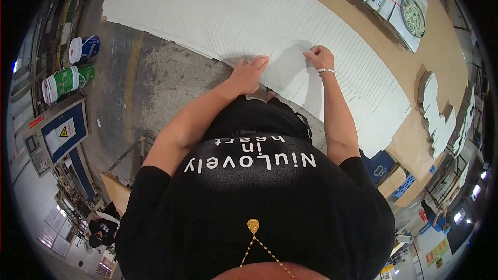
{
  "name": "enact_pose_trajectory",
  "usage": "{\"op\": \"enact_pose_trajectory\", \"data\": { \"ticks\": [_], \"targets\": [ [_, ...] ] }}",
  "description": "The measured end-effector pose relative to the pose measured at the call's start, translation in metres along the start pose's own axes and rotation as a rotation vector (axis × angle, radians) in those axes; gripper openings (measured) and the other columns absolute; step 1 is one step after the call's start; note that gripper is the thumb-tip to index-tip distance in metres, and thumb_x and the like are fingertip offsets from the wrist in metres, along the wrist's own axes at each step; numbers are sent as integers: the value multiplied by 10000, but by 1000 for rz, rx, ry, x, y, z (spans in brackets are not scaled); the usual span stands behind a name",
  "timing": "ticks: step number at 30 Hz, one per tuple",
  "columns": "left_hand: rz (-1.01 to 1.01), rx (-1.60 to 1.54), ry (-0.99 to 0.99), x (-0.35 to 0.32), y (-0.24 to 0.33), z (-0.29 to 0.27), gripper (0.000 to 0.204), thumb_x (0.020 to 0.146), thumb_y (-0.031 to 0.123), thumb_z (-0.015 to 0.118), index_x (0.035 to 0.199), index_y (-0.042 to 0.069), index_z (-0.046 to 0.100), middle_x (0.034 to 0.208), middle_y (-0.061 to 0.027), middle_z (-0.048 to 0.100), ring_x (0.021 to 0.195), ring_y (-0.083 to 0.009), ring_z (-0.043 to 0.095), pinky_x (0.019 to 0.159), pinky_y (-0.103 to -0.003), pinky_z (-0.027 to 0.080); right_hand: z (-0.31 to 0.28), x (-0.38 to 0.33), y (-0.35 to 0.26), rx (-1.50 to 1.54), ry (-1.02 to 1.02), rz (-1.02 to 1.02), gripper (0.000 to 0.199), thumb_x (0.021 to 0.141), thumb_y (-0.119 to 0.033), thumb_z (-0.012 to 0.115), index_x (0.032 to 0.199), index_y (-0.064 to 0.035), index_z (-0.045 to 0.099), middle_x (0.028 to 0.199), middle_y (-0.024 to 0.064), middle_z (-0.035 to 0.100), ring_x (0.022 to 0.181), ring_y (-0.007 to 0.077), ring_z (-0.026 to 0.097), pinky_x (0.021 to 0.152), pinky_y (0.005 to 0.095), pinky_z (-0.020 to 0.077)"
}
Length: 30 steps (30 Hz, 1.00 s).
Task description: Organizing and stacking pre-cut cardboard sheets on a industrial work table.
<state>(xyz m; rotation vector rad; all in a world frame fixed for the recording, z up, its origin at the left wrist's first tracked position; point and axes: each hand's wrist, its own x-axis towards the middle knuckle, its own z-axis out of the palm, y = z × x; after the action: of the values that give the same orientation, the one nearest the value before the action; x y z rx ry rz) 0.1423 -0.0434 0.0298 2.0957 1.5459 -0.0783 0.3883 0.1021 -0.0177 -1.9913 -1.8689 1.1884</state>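
Many thin white cardboard sheets (207,0) lie fanned out in overlapping rows before me, their edges stepped like shingles. My left hand (250,74) rests on the near edge of the fan, its fingers stretched out together and pointing right. Farther right, my right hand (321,58) is over the middle of the sheets with thumb and fingers bent into a pinch. Whatever sits between those fingertips is too small to make out. A bracelet circles that wrist, and a shadow falls on the sheets beside it.
Brown board (358,18) lies under the sheets. A strapped stack of printed cardboard (384,0) stands at the far right, with jagged white cardboard pieces (433,109) nearer me. Paint-type buckets (65,83) and a blue control panel (65,129) are at the left. Other people are in the background.
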Motion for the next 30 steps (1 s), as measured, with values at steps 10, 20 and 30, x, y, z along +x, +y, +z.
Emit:
{"op": "enact_pose_trajectory", "data": {
  "ticks": [10, 20, 30],
  "targets": [
    [22, -5, 9, 2, -2, -2, 666, 741, 79, 565, 1366, 48, 337, 1453, -20, 280, 1354, -166, 265, 941, -493, 353, 8, 3, 5, 11, 28, 73, 305, 628, -325, 756, 766, -85, 629, 750, 68, 655, 719, 231, 621, 661, 350, 491],
    [11, 123, 2, 5, 4, 8, 643, 747, 31, 533, 1357, -3, 332, 1459, -75, 263, 1338, -237, 288, 922, -506, 388, 6, -11, -18, -42, 93, -157, 324, 590, -229, 799, 661, -53, 535, 683, 79, 598, 644, 253, 576, 611, 355, 471],
    [38, 112, 115, 7, 7, 9, 499, 802, 87, 488, 1292, 20, 418, 1393, -76, 333, 1306, -220, 315, 821, -487, 439, 11, -2, -24, -32, 106, -174, 304, 585, -203, 814, 660, -50, 562, 680, 80, 605, 643, 246, 578, 609, 345, 470]
  ]
}}
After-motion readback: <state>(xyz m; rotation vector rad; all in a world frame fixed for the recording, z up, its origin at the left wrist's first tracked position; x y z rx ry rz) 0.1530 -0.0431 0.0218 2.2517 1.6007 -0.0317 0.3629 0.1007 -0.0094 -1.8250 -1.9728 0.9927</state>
